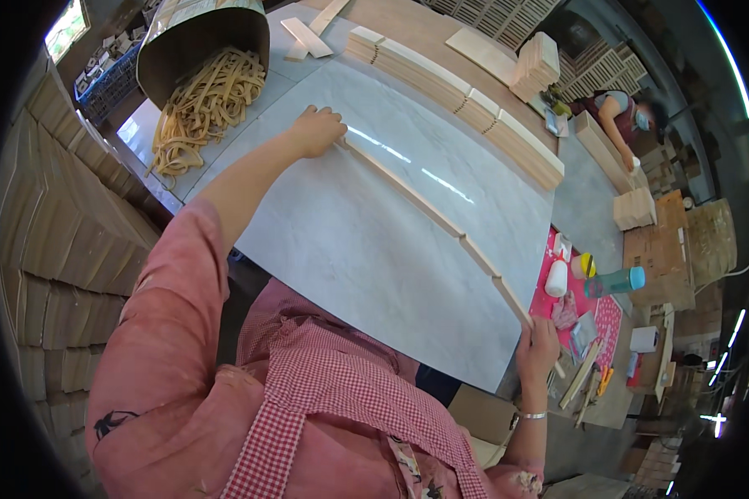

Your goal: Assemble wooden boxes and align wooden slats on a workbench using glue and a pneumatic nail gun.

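Strip (424, 205) is held across desk (341, 241), between left hand (319, 131) and right hand (538, 348). Slat stacks (424, 79) are lined up behind it. Bands (212, 96) are spilled from container (204, 10), far left. Bottles (556, 279) are grouped right.

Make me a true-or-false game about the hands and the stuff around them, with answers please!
1. The left hand is at one end of the wooden strip. True.
2. The right hand is empty. False: it grips the strip's other end.
3. A bracelet is on the right wrist. True.
4. The looped tan bands are beside the teal bottle. False: they spill from a tipped container at upper left.
5. The apron is checkered. True.
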